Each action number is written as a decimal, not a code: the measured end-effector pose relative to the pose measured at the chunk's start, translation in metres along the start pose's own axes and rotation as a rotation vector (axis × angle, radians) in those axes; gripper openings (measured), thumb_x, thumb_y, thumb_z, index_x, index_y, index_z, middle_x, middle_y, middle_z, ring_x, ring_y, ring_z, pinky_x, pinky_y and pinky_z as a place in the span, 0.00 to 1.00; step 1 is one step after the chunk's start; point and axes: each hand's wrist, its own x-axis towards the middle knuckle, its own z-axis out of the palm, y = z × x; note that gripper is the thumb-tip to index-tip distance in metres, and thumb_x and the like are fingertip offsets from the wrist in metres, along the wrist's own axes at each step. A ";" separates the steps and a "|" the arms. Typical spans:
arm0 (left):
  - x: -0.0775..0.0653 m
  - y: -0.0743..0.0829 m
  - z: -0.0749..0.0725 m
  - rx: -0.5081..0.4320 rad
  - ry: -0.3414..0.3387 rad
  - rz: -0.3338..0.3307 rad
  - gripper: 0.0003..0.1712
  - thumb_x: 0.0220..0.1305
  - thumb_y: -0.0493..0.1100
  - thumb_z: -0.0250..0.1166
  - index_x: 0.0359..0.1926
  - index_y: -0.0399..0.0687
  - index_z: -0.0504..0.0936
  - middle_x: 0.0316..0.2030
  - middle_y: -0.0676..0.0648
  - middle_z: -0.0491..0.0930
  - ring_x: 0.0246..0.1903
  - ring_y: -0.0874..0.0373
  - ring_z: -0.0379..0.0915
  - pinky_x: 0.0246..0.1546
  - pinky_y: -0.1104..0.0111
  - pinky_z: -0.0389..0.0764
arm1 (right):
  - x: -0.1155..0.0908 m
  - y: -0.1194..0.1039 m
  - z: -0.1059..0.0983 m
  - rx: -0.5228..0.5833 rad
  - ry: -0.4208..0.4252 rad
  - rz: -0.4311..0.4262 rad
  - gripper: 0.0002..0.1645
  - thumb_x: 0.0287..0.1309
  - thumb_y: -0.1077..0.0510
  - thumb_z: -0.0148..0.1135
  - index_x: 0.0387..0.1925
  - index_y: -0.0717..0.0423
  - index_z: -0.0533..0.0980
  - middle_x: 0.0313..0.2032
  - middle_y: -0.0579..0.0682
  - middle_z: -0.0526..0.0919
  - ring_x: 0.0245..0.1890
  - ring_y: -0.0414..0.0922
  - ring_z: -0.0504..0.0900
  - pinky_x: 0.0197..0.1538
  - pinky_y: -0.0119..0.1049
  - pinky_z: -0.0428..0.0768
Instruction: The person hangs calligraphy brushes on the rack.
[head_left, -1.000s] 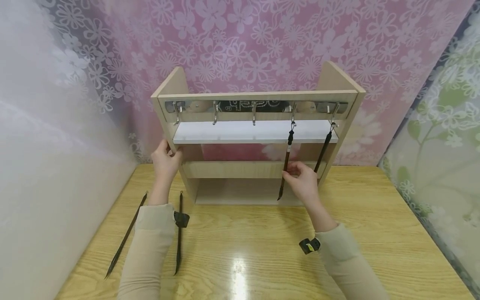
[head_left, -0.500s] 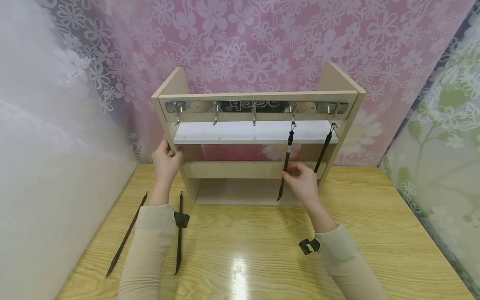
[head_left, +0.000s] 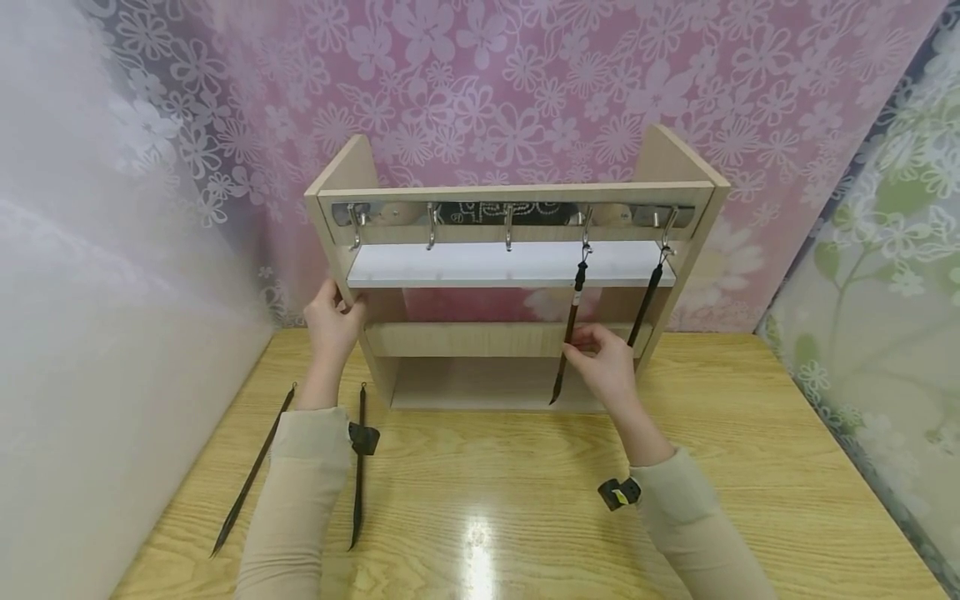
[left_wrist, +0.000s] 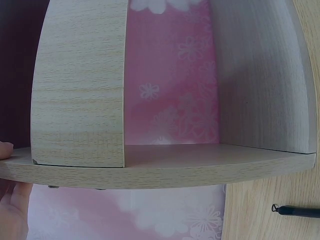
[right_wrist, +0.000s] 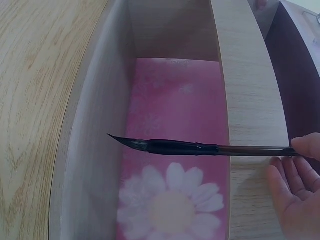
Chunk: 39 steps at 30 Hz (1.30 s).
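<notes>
Head view: nearest, two dark brushes (head_left: 357,496) lie on the surface (head_left: 487,467), one either side of the left sleeve (head_left: 300,500). Beyond, the right hand (head_left: 602,362) pinches a hanging brush (head_left: 573,312) between thumb and fingers, its tip below the hand, its loop above on a hook (head_left: 588,232); the pale label is too small to read. The left hand (head_left: 332,325) grips the rack (head_left: 495,340) by its side edge. Light lettering in the shiny hook rail (head_left: 637,215) is illegible.
</notes>
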 end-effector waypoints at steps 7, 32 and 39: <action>0.000 -0.002 0.000 -0.006 -0.004 0.001 0.16 0.51 0.32 0.59 0.43 0.33 0.74 0.42 0.36 0.76 0.48 0.48 0.71 0.43 0.64 0.77 | -0.004 -0.005 -0.004 0.015 0.019 -0.003 0.09 0.49 0.65 0.61 0.34 0.67 0.75 0.34 0.59 0.79 0.36 0.50 0.78 0.38 0.32 0.79; 0.001 -0.003 0.001 0.023 0.020 0.004 0.15 0.50 0.32 0.59 0.41 0.32 0.74 0.41 0.35 0.77 0.47 0.47 0.72 0.42 0.64 0.77 | -0.016 -0.039 -0.041 0.150 0.132 -0.101 0.10 0.49 0.69 0.60 0.35 0.70 0.73 0.34 0.59 0.77 0.32 0.31 0.75 0.34 0.19 0.76; 0.001 -0.003 0.001 0.018 0.015 0.000 0.15 0.50 0.32 0.59 0.41 0.33 0.74 0.40 0.35 0.77 0.47 0.47 0.72 0.42 0.64 0.77 | -0.019 -0.044 -0.051 0.114 0.179 -0.087 0.10 0.49 0.69 0.61 0.35 0.70 0.73 0.32 0.52 0.77 0.33 0.32 0.75 0.36 0.19 0.76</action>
